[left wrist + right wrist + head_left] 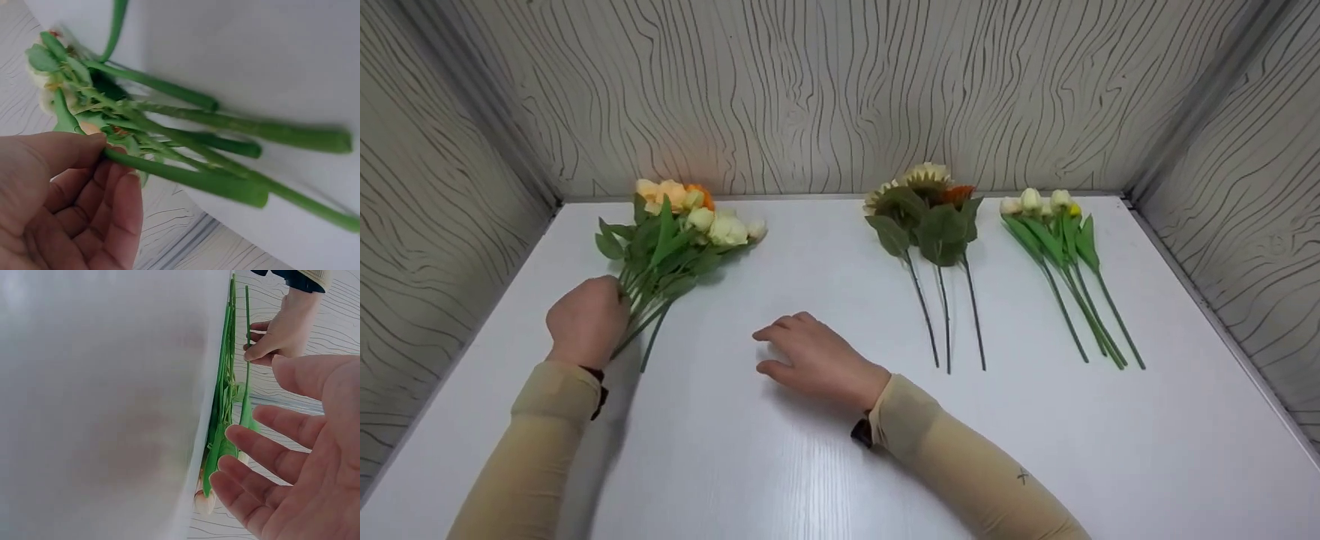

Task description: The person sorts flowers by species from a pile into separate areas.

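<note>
My left hand [587, 319] pinches one smooth green flower stem [185, 175] between thumb and fingers, at the near left of a mixed bunch of artificial flowers [667, 247]. Peach, orange and cream blooms and broad leaves make up the bunch, its stems pointing toward me. In the right wrist view the pinched stem [248, 315] stands a little apart from the other stems, with a long leaf lower down. My right hand [821, 360] hovers over the middle of the white table, fingers loosely spread and holding nothing, right of the bunch.
Three sunflower-like stems [943, 232] with cream and orange heads lie right of centre. Farther right is a group of white and yellow tulips [1057, 232]. Wood-patterned panels [810, 97] enclose the white table [1110, 450] at the back and sides.
</note>
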`<state>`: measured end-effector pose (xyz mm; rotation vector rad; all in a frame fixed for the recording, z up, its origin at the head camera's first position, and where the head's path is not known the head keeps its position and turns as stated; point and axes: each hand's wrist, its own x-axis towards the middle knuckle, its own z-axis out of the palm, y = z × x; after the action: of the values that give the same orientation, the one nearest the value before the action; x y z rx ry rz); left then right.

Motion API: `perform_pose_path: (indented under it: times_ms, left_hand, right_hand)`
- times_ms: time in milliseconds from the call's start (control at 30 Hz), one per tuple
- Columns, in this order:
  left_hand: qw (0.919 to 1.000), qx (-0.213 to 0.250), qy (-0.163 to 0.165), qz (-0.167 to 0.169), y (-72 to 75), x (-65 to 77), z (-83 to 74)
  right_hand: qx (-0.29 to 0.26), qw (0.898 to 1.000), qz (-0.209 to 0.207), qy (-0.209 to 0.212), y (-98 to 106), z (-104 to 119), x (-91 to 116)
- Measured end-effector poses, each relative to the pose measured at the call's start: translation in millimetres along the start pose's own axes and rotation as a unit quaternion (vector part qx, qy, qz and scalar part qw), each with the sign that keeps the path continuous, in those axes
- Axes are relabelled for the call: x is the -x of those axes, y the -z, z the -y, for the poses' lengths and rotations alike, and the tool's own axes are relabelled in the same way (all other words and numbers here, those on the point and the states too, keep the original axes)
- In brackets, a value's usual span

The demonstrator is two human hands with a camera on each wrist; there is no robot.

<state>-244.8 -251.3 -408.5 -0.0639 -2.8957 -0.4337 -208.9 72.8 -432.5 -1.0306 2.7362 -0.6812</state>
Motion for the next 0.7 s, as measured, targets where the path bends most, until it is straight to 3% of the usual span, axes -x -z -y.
perform_pose_path:
  times_ms: [333,467,600,700]
  left_hand:
    - [0.9979,0.04,-0.025,-0.045,16.2,-7.2,-45.2]
    - [0.9953,0.091,-0.019,-0.025,17.4,-6.2,-73.6]
    - [0.9884,0.151,-0.015,0.005,7.0,-0.8,-110.0]
    - [0.9816,0.188,-0.032,0.009,-6.5,4.6,-140.6]
  right_hand:
    - [-0.106,0.993,-0.052,-0.027,19,-20,6]
    - [-0.149,0.983,-0.097,-0.052,32,-32,15]
    - [-0.232,0.957,-0.148,-0.087,46,-45,25]
    - [-0.312,0.925,-0.188,-0.108,55,-54,29]
